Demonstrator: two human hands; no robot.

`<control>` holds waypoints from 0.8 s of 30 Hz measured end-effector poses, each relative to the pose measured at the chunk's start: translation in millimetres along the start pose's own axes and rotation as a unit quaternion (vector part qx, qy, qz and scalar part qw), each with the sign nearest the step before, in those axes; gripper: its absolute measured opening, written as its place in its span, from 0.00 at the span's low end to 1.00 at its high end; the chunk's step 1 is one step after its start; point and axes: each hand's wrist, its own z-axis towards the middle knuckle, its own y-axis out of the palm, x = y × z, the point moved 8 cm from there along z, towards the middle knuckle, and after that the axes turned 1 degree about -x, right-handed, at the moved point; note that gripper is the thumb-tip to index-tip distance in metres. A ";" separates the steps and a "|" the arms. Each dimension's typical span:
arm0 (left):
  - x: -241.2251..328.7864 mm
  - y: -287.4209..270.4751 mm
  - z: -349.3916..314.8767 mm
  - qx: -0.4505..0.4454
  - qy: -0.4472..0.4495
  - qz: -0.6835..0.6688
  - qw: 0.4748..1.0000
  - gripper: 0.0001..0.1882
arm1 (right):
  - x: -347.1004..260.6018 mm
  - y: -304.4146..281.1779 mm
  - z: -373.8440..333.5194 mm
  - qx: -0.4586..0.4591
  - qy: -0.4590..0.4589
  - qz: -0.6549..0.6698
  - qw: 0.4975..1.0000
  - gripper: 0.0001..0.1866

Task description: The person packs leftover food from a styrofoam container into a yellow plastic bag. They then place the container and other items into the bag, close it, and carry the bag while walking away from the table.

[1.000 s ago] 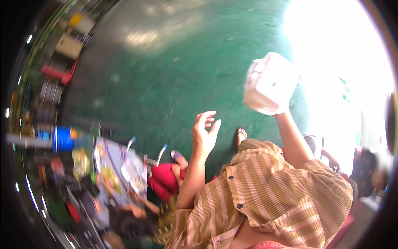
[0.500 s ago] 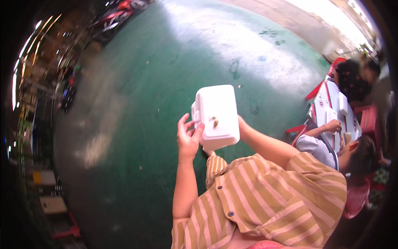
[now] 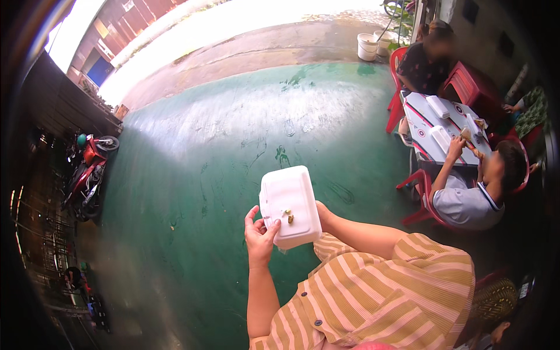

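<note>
A closed white foam takeaway box (image 3: 294,195) is held out in front of me above the green floor. Small greenish-brown scraps (image 3: 290,218) lie on its lid. My left hand (image 3: 260,239) grips the near left edge, thumb on the lid and fingers along the side. At the box's right side is my right hand (image 3: 323,213), mostly behind the box, its fingers hidden; it appears to support the box from that side.
Two people sit on red plastic chairs at a patterned table (image 3: 427,153) on the right, with white boxes (image 3: 438,107) on it. A red motorbike (image 3: 87,169) stands at far left. White buckets (image 3: 367,48) stand near the bright opening.
My view has swung round: the motorbike is now at left, the table shows more fully, and the bright opening lies across the top. Both hands still hold the foam box, now lower in view.
</note>
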 end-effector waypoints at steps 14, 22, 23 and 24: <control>57.7 -122.4 352.8 0.015 -0.023 0.039 0.999 0.35 | -127.6 106.7 324.5 0.043 -0.025 -0.001 0.999 0.23; 99.0 -193.2 580.2 -0.054 -0.007 0.115 0.992 0.37 | -180.9 130.7 546.3 0.078 -0.080 0.022 0.994 0.21; 107.4 -198.5 606.8 -0.068 -0.005 0.128 0.989 0.37 | -187.3 134.4 570.9 0.086 -0.088 0.027 0.992 0.21; 114.9 -205.0 633.5 -0.081 -0.004 0.141 0.987 0.38 | -195.8 138.9 595.6 0.089 -0.096 0.034 0.991 0.20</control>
